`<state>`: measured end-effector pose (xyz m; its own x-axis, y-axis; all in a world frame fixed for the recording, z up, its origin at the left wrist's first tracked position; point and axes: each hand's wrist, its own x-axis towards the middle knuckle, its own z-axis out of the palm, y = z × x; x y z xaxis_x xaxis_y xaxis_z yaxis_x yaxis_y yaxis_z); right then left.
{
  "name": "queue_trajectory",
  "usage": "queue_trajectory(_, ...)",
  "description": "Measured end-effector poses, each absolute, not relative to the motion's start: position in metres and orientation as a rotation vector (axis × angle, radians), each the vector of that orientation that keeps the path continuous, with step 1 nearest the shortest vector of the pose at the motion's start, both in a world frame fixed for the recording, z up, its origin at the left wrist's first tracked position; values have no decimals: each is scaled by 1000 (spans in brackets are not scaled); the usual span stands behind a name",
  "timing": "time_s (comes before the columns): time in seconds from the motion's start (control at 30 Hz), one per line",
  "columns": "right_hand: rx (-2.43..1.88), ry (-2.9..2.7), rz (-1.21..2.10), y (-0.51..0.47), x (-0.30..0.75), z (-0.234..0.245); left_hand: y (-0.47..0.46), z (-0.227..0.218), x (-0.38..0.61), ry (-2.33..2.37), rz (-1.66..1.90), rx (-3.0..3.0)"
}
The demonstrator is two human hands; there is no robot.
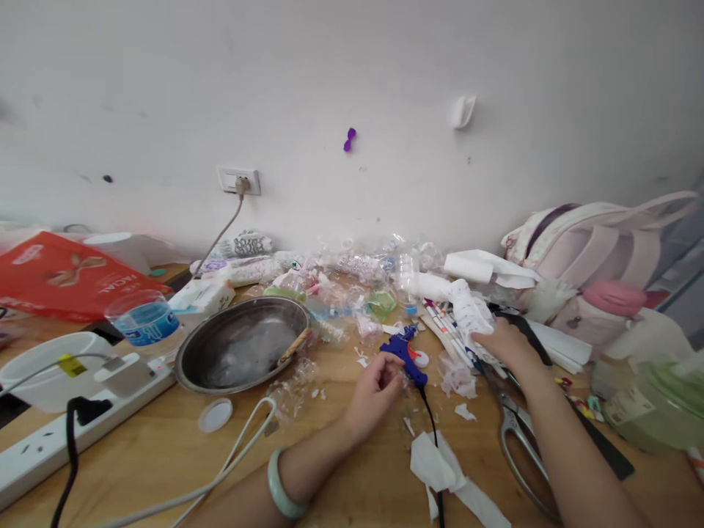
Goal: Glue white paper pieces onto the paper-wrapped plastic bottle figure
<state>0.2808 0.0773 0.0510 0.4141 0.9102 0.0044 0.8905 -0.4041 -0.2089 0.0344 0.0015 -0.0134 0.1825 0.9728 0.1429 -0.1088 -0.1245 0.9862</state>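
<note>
The blue hot-glue gun (408, 358) lies on its side near the middle of the wooden table (341, 469). Its nozzle points away toward the wall, and its black cord (432, 433) trails back toward the person. The left hand (377, 392), with a pale green bangle (283, 488) on the wrist, sits just left of the gun and a little nearer the person. Its fingers are curled in toward the thumb, with the fingertips at the gun's handle. It is hard to tell whether they touch the gun or pinch anything.

To the right of the gun, the right hand (506, 345) lies palm down, its fingers over a white printed plastic piece (467, 308) and the ends of a row of markers (443, 326). Whether it grips them cannot be told.

Large scissors (514, 433) lie under the right forearm, and torn white paper scraps (440, 466) lie beside the cord. A round metal pan (242, 345) sits left of the gun, with a white cap (215, 414) in front of it. A white power strip (82, 411) lies farther left. Clear plastic cuttings (352, 271) are heaped along the wall. A pink backpack (594, 242) stands at the far right, and a red tissue pack (60, 275) lies at the far left.
</note>
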Motion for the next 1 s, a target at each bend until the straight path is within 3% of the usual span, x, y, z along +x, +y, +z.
queue_trajectory(0.3,-2460,-1664,94,67,272,47,10,-9,31,970,1391,1025)
queue_trajectory(0.53,-2432,-1748,154,69,289,44,14,-11,28,1057,1345,788)
queue_trajectory(0.8,-2470,-1842,269,88,312,64,9,-12,31,1023,1317,850)
queue_trajectory(1.0,-2446,-1869,119,99,293,90,11,-14,31,1020,1301,822)
